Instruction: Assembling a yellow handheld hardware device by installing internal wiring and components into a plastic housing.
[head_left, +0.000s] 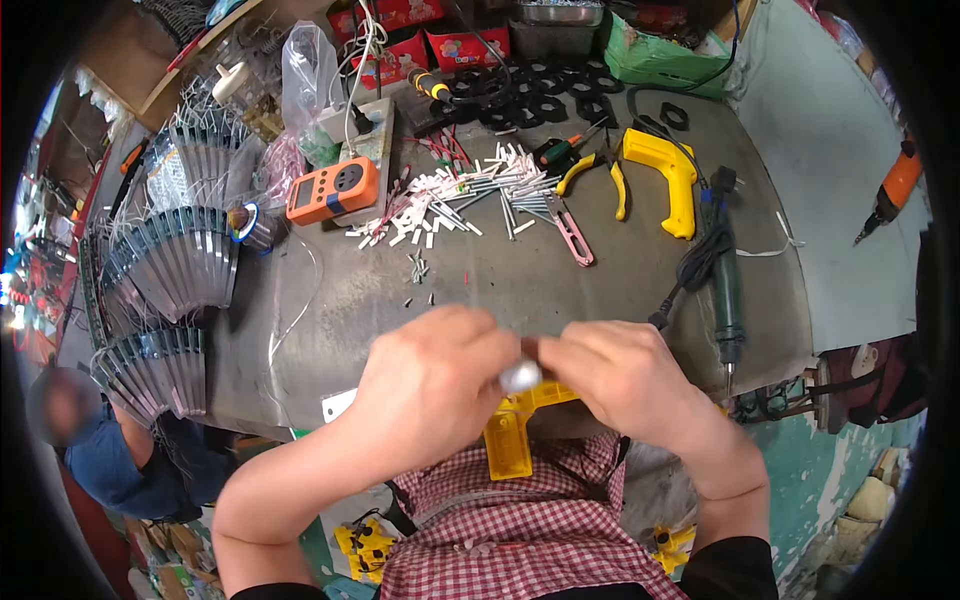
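My left hand (435, 365) and my right hand (620, 365) meet at the table's near edge, both with closed fingers. A short silvery part with a rounded end (520, 377), smeared by motion, shows between them at my left fingertips. What my right fingers pinch is hidden. Right below the hands is an open yellow plastic housing shell (509, 447) with a handle-like leg pointing toward me; its upper part runs under my right hand. Ahead on the table lie a few small dark screws (420, 300) and a little pile of grey pins (418, 267).
White-sleeved pieces (450, 195) lie scattered beyond my hands, near yellow-handled pliers (615, 185), a yellow gun-shaped housing (668, 185) and a green corded screwdriver (727, 300). An orange meter (335, 190) and fanned metal strips (170, 260) are leftward. Another person (130, 450) sits at left.
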